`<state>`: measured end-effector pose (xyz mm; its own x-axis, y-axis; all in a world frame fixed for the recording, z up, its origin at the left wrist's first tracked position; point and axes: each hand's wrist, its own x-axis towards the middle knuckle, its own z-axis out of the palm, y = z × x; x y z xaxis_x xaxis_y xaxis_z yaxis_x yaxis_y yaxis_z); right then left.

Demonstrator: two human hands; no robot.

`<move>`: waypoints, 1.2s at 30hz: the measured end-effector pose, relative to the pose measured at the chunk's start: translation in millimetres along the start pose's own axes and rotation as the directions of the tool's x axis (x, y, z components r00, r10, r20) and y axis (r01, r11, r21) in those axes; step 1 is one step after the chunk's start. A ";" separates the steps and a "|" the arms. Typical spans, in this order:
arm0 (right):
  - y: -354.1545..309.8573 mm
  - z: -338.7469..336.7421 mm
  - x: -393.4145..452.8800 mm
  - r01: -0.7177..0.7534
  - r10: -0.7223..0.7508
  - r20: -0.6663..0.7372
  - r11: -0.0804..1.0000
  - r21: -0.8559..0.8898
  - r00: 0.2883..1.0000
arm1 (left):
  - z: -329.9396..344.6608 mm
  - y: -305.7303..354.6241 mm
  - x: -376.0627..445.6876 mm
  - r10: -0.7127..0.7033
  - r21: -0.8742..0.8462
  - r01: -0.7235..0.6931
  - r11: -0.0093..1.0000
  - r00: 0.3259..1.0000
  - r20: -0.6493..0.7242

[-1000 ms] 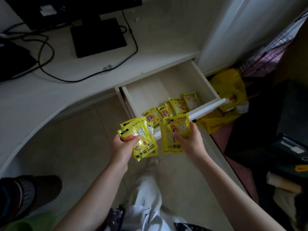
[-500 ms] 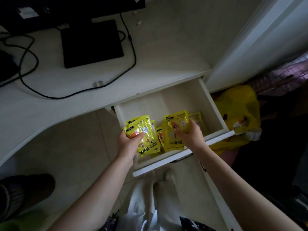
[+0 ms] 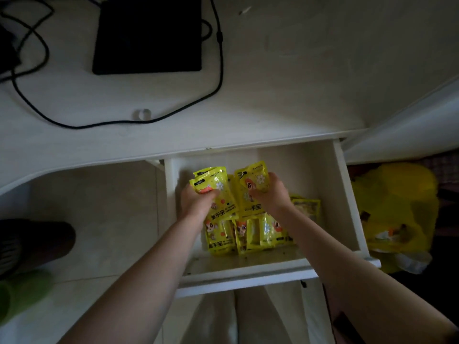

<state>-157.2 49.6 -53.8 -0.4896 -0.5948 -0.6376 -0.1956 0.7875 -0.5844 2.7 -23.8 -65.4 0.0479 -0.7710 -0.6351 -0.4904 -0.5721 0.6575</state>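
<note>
left hand (image 3: 196, 204) grips a fanned yellow packet bundle (image 3: 216, 184) | right hand (image 3: 272, 194) grips a second bundle (image 3: 255, 180), hands apart | both inside the open drawer (image 3: 248, 276), above loose packets (image 3: 248, 232) | risk: fanned packets may slip from either grip and land skewed

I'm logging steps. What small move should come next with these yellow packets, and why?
Probably lower both and let go: the left hand holds the left bunch, the right hand the right bunch, inside the open drawer, over loose packets lying there.
</note>
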 end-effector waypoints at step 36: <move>-17.9 -37.5 -65.4 0.400 -0.297 0.269 0.673 -0.622 0.916 | -85.3 15.5 -78.6 0.343 0.392 -0.349 0.851 0.935 0.087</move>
<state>-153.5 80.5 17.2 -0.1624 -0.8220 -0.5459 -0.8558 0.3927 -0.3367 65.6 4.1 29.3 -0.1994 -0.8929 -0.4036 -0.7750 -0.1083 0.6226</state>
